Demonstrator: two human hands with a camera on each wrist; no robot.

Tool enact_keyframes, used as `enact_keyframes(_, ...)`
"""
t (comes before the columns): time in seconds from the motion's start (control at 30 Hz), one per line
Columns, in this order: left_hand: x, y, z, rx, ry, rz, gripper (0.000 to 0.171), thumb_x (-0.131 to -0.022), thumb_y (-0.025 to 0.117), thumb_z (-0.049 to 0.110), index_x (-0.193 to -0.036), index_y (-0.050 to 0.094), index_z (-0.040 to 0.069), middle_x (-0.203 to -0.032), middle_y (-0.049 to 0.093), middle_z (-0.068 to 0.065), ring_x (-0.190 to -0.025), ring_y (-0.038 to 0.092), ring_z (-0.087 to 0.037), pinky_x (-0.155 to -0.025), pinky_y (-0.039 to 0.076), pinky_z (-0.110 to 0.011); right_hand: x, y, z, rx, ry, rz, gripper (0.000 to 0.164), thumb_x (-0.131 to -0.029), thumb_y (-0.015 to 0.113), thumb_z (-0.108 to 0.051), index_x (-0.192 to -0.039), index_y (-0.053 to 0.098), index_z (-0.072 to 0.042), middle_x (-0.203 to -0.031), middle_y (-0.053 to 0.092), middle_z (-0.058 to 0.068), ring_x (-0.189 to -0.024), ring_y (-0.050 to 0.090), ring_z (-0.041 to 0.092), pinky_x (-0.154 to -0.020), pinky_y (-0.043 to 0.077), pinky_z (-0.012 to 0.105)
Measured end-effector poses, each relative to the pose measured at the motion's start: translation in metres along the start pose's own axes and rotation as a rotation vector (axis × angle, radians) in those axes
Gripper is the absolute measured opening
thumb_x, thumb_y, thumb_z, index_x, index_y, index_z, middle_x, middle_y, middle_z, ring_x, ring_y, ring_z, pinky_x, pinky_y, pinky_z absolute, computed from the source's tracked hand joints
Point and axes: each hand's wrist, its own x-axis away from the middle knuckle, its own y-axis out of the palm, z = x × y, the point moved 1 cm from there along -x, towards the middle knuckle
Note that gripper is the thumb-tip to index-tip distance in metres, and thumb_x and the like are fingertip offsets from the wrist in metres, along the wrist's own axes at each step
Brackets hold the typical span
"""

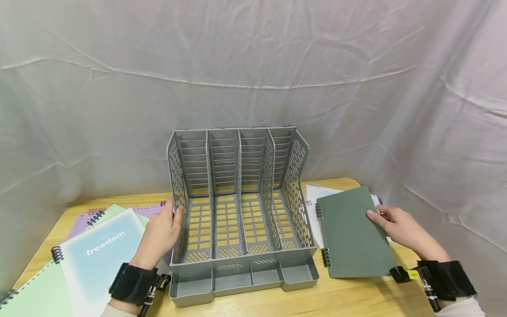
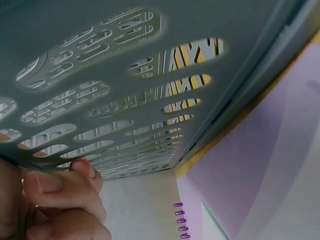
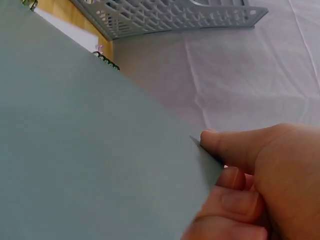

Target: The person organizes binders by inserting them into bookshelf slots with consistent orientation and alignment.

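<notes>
A grey file holder (image 1: pixel 245 259) with upright dividers and small front trays stands mid-table. My left hand (image 1: pixel 161 231) grips its left side wall, thumb inside and fingers outside; in the left wrist view the fingers (image 2: pixel 65 197) curl by the slotted wall (image 2: pixel 125 100). To the right, my right hand (image 1: pixel 400 226) pinches the right edge of a dark green spiral notebook (image 1: pixel 356 237), which is tilted above white notebooks. In the right wrist view the thumb of the right hand (image 3: pixel 260 185) lies on the cover (image 3: pixel 110 130), with fingers beneath.
On the left lie overlapping spiral notebooks: a blue-and-white one marked "freedom" (image 1: pixel 104 251), a pale green one (image 1: pixel 43 290) and a purple one (image 1: pixel 81 222). White notebooks (image 1: pixel 317 193) lie partly under the green one. A grey-white cloth (image 1: pixel 253 66) hangs behind the wooden table (image 1: pixel 237 304).
</notes>
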Motion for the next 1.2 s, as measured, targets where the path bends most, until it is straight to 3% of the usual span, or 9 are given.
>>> enact_keyframes(0.2,-0.001,0.000,0.000,0.008,-0.011,-0.018,0.035,-0.117,0.039,0.026,-0.138,0.048,-0.002,-0.073,0.052,-0.008,-0.065,0.056,-0.025,-0.057,0.044,-0.038,0.006,-0.006,-0.008,-0.046,0.053,-0.015,0.045,-0.116,0.048,-0.042,-0.084,0.039,-0.011,-0.066,0.026,-0.006,-0.055,0.027,0.007,-0.055,0.026,0.030)
enact_keyframes(0.53,-0.001,0.000,0.001,0.014,-0.011,-0.012,0.034,-0.116,0.041,0.024,-0.138,0.048,-0.001,-0.077,0.057,-0.012,-0.067,0.057,-0.027,-0.058,0.047,-0.040,0.015,-0.012,-0.020,-0.080,0.032,0.011,0.046,-0.116,0.046,-0.045,-0.086,0.040,-0.010,-0.067,0.028,-0.003,-0.055,0.028,0.011,-0.054,0.027,0.031)
enact_keyframes(0.73,0.001,0.001,0.000,0.021,-0.013,-0.016,0.034,-0.117,0.040,0.023,-0.139,0.047,-0.001,-0.084,0.063,-0.018,-0.068,0.058,-0.028,-0.059,0.048,-0.041,0.020,-0.015,-0.025,-0.058,0.014,0.071,0.046,-0.115,0.046,-0.045,-0.087,0.038,-0.010,-0.069,0.027,-0.002,-0.056,0.029,0.015,-0.055,0.024,0.032)
enact_keyframes(0.97,0.000,0.002,0.000,0.031,-0.017,-0.022,0.036,-0.117,0.040,0.024,-0.142,0.046,-0.001,-0.090,0.066,-0.021,-0.070,0.059,-0.028,-0.060,0.049,-0.041,0.028,-0.015,-0.028,-0.006,-0.017,0.213,0.042,-0.114,0.053,-0.038,-0.083,0.041,-0.013,-0.064,0.028,-0.006,-0.054,0.030,0.010,-0.053,0.025,0.030)
enact_keyframes(1.2,0.001,0.002,0.000,0.037,-0.021,-0.023,0.042,-0.117,0.039,0.024,-0.149,0.043,-0.003,-0.114,0.071,-0.034,-0.077,0.066,-0.033,-0.062,0.056,-0.046,0.032,-0.016,-0.030,0.018,-0.038,0.276,0.039,-0.114,0.054,-0.037,-0.082,0.044,-0.016,-0.060,0.033,-0.007,-0.050,0.034,0.010,-0.051,0.027,0.031)
